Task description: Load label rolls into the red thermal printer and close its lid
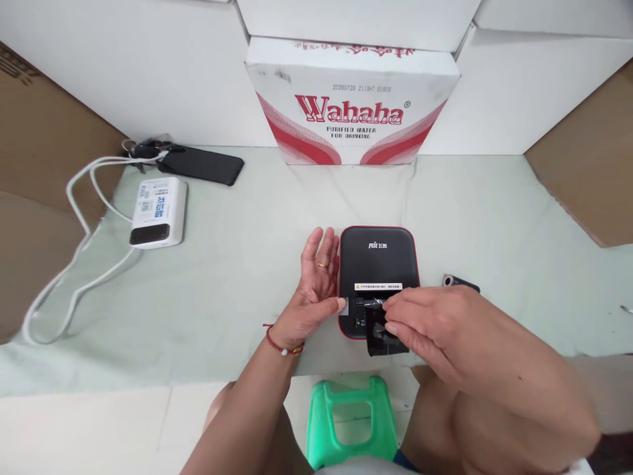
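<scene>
Fingers [392, 328] of right hand [435, 323] narrow on black sheet [380, 343], of left hand [317, 284] loosely parted against black device [378, 264]

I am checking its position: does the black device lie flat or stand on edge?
Flat: the black device lies on the pale cloth, lettering facing up.

A green stool [320, 425] stands on pale floor tiles [89, 432].
</scene>
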Motion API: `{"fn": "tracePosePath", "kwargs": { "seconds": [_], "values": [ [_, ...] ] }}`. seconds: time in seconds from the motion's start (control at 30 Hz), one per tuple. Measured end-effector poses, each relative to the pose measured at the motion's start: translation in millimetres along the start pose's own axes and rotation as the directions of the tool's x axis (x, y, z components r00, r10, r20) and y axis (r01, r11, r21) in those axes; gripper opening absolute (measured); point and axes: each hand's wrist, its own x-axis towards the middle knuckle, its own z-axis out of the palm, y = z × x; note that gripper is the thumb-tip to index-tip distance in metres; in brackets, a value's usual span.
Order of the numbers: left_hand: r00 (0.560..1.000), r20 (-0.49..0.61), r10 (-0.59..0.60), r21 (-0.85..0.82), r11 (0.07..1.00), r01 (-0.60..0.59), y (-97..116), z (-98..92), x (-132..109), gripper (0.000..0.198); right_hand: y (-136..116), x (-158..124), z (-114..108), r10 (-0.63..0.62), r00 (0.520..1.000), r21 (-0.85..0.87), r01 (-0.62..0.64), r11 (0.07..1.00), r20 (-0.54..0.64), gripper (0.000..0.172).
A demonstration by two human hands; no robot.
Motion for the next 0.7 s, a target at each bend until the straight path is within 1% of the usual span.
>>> {"fn": "tracePosePath", "kwargs": {
  "seconds": [0.07, 0.17, 0.27, 0.37, 0.43, 0.5, 0.57, 0.6, 0.7],
  "values": [
    [1.000, -0.010, 0.014, 0.002, 1.000, -0.014, -2.2, -1.3, -1.4, 0.113, 1.5, 0.7, 3.3, -0.011, 1.000, -0.012, 0.011, 1.000, -0.001, 0.036],
    [0.999, -0.040, -0.006, 0.017, 1.000, 0.007, -5.4, -3.2, -4.0, 0.114, 0.7, -2.8, 7.7, -0.029, 1.000, -0.028, 0.029, 0.999, 0.004, 0.033],
    [0.999, -0.036, -0.010, 0.044, 0.999, 0.012, -7.7, -3.8, -5.1, 0.110, -1.9, -3.6, 5.7, -0.002, 1.000, -0.046, 0.003, 0.999, 0.016, 0.028],
    [0.999, -0.031, -0.004, 0.081, 0.997, 0.007, -8.6, -1.1, -4.4, 0.105, -2.2, 9.0, -1.7, 0.075, 0.992, -0.065, -0.069, 0.996, 0.098, 0.027],
    [0.999, -0.051, -0.009, 0.091, 0.996, 0.014, -8.2, 1.9, -4.1, 0.104, 0.8, 24.1, -5.1, 0.173, 0.975, -0.086, -0.162, 0.983, 0.139, 0.029],
    [0.997, -0.071, -0.002, 0.097, 0.995, 0.009, -6.6, 4.4, -4.4, 0.103, 6.2, 39.7, -4.1, 0.271, 0.957, -0.107, -0.261, 0.959, 0.100, 0.031],
    [0.997, -0.080, -0.001, 0.120, 0.993, 0.010, -4.0, 5.7, -5.2, 0.098, 11.9, 51.9, 0.4, 0.338, 0.940, -0.116, -0.331, 0.936, 0.043, 0.033],
    [0.997, -0.080, -0.003, 0.137, 0.990, 0.014, -2.6, 6.0, -5.5, 0.095, 14.0, 56.3, 3.1, 0.361, 0.932, -0.124, -0.355, 0.927, 0.035, 0.035],
    [0.997, -0.082, -0.008, 0.163, 0.986, 0.022, 0.3, 7.9, -5.5, 0.085, 15.6, 63.7, 8.4, 0.418, 0.905, -0.187, -0.399, 0.898, 0.078, 0.036]
  ]
}}
